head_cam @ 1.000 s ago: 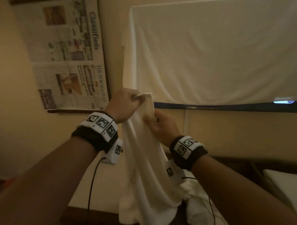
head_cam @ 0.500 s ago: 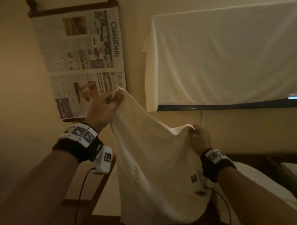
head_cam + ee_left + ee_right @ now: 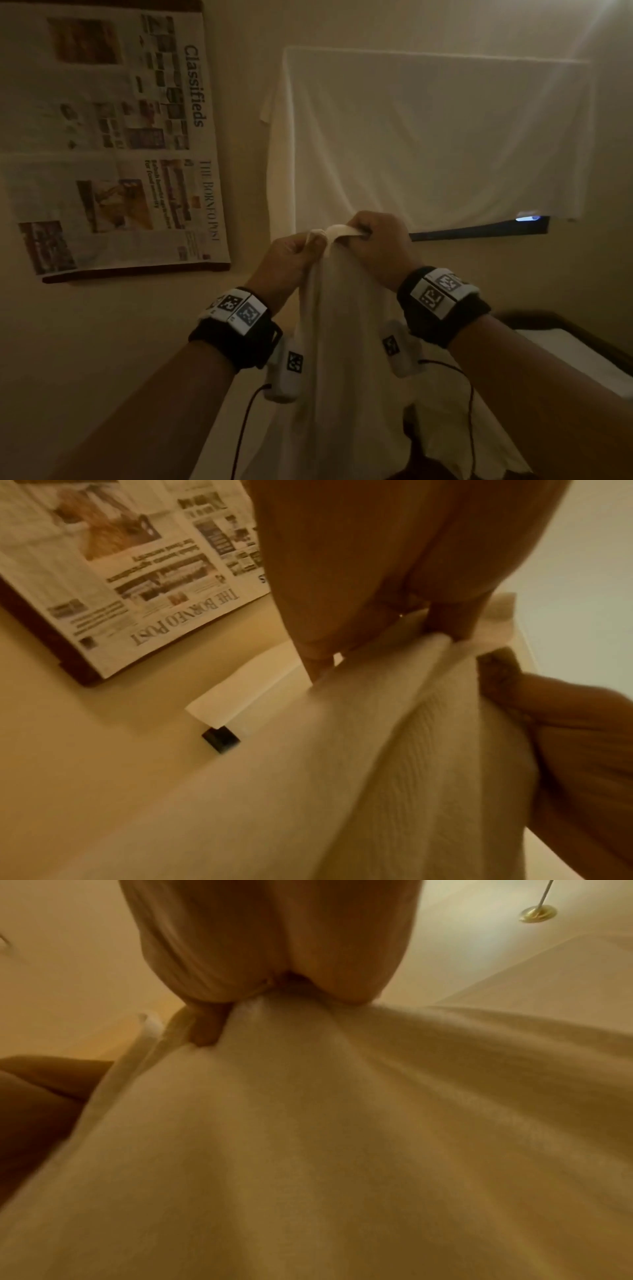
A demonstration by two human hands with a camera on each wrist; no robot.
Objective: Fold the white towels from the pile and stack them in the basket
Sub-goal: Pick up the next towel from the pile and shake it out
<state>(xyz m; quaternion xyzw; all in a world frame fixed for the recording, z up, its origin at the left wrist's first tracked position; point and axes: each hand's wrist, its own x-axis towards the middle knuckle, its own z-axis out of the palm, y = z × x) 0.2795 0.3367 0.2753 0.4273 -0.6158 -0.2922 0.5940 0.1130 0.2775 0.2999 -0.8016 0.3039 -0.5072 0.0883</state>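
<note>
A white towel (image 3: 342,342) hangs in the air in front of me, doubled over lengthwise. My left hand (image 3: 291,253) pinches its top edge, and my right hand (image 3: 370,236) pinches the same edge right beside it. The two hands almost touch. In the left wrist view the left hand's fingers (image 3: 359,615) curl onto the towel (image 3: 394,750). In the right wrist view the right hand (image 3: 270,961) grips the gathered cloth (image 3: 342,1137). More white cloth (image 3: 462,438) lies low at the right. The basket is out of view.
A newspaper (image 3: 113,137) hangs on the wall at the left. A white sheet (image 3: 428,137) covers a dark screen (image 3: 479,231) on the wall ahead. A bed edge (image 3: 582,353) with a dark wooden frame shows at the lower right.
Half a second ago the towel was spread wide between my hands. My hands have since come together, bringing its two top corners side by side, so the towel hangs doubled.
</note>
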